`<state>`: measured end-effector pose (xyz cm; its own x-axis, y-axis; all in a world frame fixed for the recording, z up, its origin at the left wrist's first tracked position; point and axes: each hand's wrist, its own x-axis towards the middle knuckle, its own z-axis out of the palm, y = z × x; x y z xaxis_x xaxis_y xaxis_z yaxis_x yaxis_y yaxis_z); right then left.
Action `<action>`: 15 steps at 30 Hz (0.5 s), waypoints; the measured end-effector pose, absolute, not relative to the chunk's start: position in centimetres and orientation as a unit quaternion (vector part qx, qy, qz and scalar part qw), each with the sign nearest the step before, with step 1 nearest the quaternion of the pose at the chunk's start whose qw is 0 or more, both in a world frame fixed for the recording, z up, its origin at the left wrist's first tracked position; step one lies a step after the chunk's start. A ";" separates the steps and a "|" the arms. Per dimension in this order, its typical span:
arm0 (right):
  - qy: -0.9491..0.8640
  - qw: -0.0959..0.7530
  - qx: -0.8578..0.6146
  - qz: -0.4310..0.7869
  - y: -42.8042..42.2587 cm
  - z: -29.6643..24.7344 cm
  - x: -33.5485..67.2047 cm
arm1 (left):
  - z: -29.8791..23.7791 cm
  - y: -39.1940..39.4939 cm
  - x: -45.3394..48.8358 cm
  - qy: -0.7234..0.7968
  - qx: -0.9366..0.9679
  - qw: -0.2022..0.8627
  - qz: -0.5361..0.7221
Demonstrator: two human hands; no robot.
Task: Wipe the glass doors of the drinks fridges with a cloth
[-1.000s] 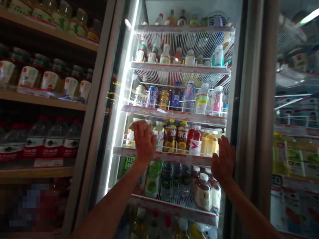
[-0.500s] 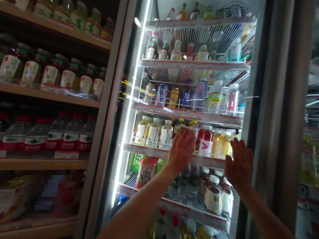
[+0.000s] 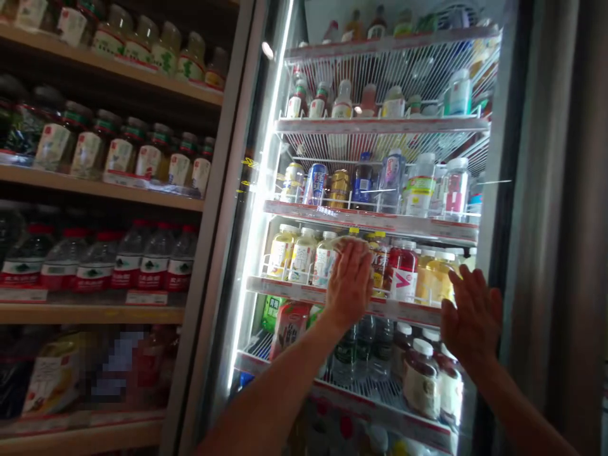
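My left hand (image 3: 350, 290) lies with its fingers stretched over a pale cloth (image 3: 346, 242), pressing it to the glass door of a lit drinks fridge. Only the cloth's upper edge shows; the rest is under the fingers. Farther right, my right hand (image 3: 471, 320) is raised with its palm to the glass, fingers apart and nothing in it. It is near the door's right-hand frame (image 3: 510, 240); whether it touches the glass is hard to tell. Behind the glass, a red drink bottle (image 3: 403, 269) stands between the two hands.
Bottles and cans stand on several wire shelves with label strips (image 3: 380, 125) inside the fridge. A bright light strip (image 3: 266, 164) runs down its left side. On the left, wooden shelves (image 3: 95, 313) hold jars (image 3: 121, 152) and red-capped water bottles (image 3: 126, 259).
The view has shifted slightly, so the fridge and shelves sit farther right. My left hand with the cloth has moved a little left across the glass relative to the bottles behind. My right hand remains raised.
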<state>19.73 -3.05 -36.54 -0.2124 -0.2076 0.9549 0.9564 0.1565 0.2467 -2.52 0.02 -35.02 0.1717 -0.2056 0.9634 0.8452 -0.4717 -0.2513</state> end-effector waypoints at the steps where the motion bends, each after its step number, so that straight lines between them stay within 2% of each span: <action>1: -0.550 0.526 -0.340 -0.553 -3.1 -36.5 19.8 | -35.0 -0.2 -2.4 -0.242 -0.642 0.452 -0.570; 4: -0.547 0.525 -0.342 -0.556 -3.1 -36.5 19.8 | -35.0 0.2 -6.6 -0.244 -0.647 0.458 -0.559; 10: -0.537 0.518 -0.353 -0.564 -2.9 -36.5 19.3 | -33.8 3.3 -17.8 -0.362 -0.442 0.376 -0.729; 12: -0.539 0.520 -0.351 -0.562 -2.8 -36.5 19.3 | -33.3 3.4 -16.6 -0.361 -0.436 0.368 -0.738; 15: -0.545 0.520 -0.350 -0.557 -2.8 -36.6 19.4 | -32.9 2.3 -10.5 -0.311 -0.526 0.399 -0.684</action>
